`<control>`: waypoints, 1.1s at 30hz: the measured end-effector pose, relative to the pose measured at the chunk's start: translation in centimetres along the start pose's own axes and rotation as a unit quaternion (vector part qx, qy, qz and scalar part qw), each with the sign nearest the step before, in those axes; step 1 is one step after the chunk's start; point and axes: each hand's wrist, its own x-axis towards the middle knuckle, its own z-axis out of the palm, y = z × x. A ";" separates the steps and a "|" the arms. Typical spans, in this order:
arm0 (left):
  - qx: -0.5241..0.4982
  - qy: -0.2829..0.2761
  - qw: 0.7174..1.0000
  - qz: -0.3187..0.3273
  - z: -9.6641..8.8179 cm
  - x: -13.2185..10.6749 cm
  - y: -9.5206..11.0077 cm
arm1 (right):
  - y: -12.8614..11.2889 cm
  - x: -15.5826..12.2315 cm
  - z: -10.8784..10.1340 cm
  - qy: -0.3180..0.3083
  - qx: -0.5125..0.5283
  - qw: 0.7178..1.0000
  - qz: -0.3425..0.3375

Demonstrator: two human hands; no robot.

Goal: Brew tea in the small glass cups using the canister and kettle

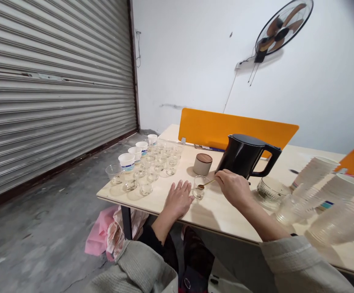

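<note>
My right hand [233,187] is closed on the handle of a small long-handled spoon [208,183]. The spoon's bowl, with something brown in it, is at the mouth of a small clear glass [198,193]; I cannot tell whether it touches the glass. My left hand [178,198] lies flat on the table with fingers spread, its fingertips close to that glass. Just behind the glass stands a grey canister [202,167] with a wooden lid. A black electric kettle [239,156] stands beyond my right hand.
Many small clear glasses [152,175] and several white paper cups [126,161] fill the table's left side. To the right are a ribbed glass bowl [271,192] and stacked plastic cups [344,221]. An orange divider [213,126] runs along the back. The table's front edge is near my body.
</note>
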 end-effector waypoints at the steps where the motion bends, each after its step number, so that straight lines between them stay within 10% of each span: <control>1: 0.000 0.000 1.000 0.000 0.0 0.0 0.0 | 0.0 -0.1 0.0 0.001 -0.008 1.000 0.005; 24: 0.001 0.000 1.000 0.002 0.1 0.1 0.0 | -0.3 -0.4 0.9 0.043 0.018 0.999 0.023; 33: -0.004 -0.007 1.000 -0.002 -0.6 -0.1 0.2 | 3.6 -2.8 -1.1 0.196 0.115 0.973 0.040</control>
